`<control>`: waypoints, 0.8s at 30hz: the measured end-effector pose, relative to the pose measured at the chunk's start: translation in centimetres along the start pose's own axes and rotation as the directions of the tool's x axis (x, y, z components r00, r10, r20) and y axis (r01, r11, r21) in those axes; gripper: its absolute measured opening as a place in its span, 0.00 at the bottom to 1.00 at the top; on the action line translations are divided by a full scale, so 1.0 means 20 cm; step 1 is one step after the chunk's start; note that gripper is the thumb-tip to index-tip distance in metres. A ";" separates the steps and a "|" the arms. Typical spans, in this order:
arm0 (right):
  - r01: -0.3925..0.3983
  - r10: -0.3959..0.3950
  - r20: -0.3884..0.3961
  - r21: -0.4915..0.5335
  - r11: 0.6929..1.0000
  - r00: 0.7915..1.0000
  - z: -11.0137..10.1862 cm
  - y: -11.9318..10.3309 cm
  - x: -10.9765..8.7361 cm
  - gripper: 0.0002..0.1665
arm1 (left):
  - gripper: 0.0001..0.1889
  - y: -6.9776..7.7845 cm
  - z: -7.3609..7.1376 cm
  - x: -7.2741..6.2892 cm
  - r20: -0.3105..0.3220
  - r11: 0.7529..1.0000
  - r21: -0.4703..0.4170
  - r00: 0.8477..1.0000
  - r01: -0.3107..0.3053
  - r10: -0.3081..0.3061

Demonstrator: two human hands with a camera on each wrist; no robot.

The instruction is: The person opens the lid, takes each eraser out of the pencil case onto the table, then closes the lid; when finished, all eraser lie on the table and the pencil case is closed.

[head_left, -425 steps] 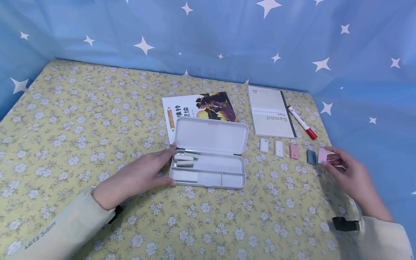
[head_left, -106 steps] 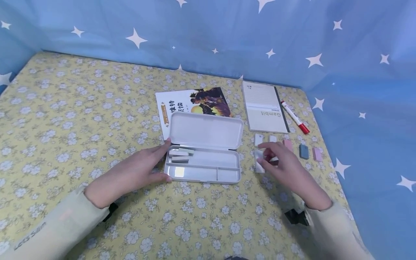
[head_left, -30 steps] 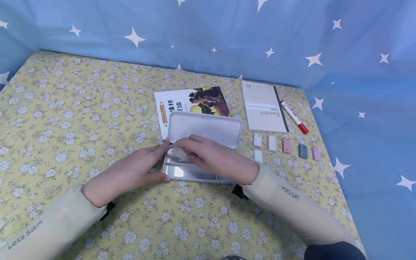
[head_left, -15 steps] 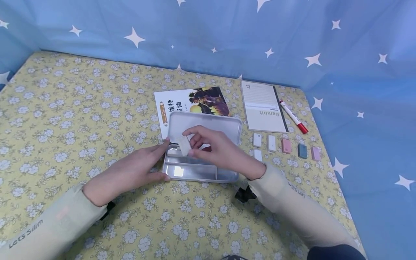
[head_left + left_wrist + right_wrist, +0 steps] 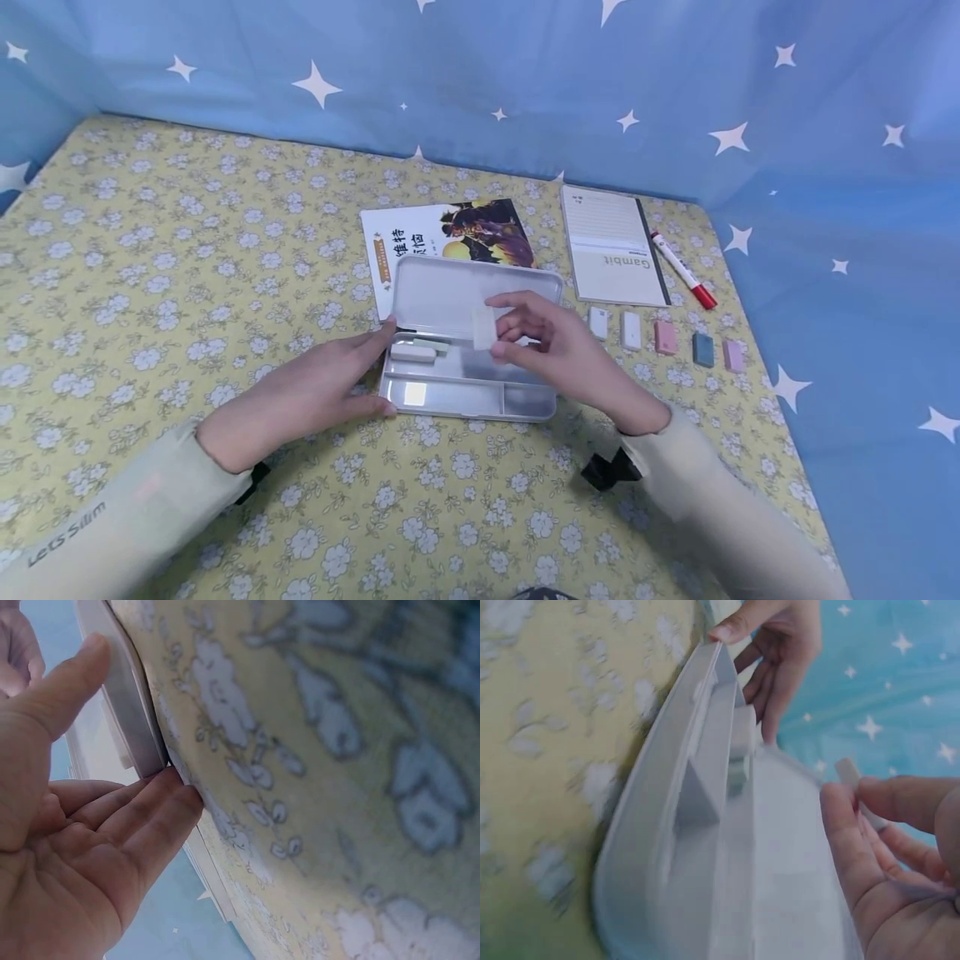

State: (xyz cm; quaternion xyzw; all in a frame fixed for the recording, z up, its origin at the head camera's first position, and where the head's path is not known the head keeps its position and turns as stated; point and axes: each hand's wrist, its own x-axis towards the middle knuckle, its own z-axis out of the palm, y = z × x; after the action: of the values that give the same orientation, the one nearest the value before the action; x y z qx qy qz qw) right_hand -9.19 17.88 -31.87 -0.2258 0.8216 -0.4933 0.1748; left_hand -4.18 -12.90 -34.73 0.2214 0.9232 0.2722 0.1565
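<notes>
The white pencil case (image 5: 450, 397) lies with its lid raised back, partly over a book. My left hand (image 5: 318, 392) holds its left end, thumb at the front corner and fingers at the back one. In the left wrist view, the left fingertips (image 5: 180, 787) touch the case low by the tablecloth. Thumb and fingers of my right hand (image 5: 558, 342) pinch a white eraser (image 5: 484, 327) above the case. In the case's back compartment, at the left, lie another white eraser (image 5: 412, 353) and a pale green one (image 5: 431, 344). The front compartments hold nothing visible.
Right of the case runs a row of erasers: two white, a pink one (image 5: 665, 337), a blue-grey one (image 5: 702, 350) and a light pink one (image 5: 733, 356). Behind them lie a notebook (image 5: 615, 246) and a red-capped marker (image 5: 684, 271). The illustrated book (image 5: 408, 229) sits behind the case.
My right hand has lifted a white eraser out of the back compartment and carried it rightward. Earlier it stood by the row, then set a white eraser beside the case. The left hand stays put.
</notes>
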 end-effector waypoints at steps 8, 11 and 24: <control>-0.038 0.038 -0.087 0.002 0.999 0.996 -0.11 0.11 -0.15 0.31 | 0.55 0.00 0.00 0.00 -0.003 1.000 0.004 1.000 -0.016 0.016; -0.043 0.040 -0.124 -0.015 0.999 0.991 -0.16 0.14 -0.21 0.31 | 0.55 0.01 -0.01 0.00 0.002 1.000 0.007 1.000 -0.008 0.008; -0.110 0.081 -0.229 -0.118 0.987 0.970 -0.33 0.24 -0.44 0.30 | 0.56 0.00 0.00 0.01 0.006 1.000 0.001 1.000 0.004 -0.004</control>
State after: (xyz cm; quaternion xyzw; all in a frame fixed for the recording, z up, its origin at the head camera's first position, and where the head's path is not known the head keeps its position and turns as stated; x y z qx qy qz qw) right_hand -6.11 29.47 -32.56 -0.1396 0.8763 -0.4523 0.0898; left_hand -4.26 -12.83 -34.78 0.2205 0.9234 0.2707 0.1596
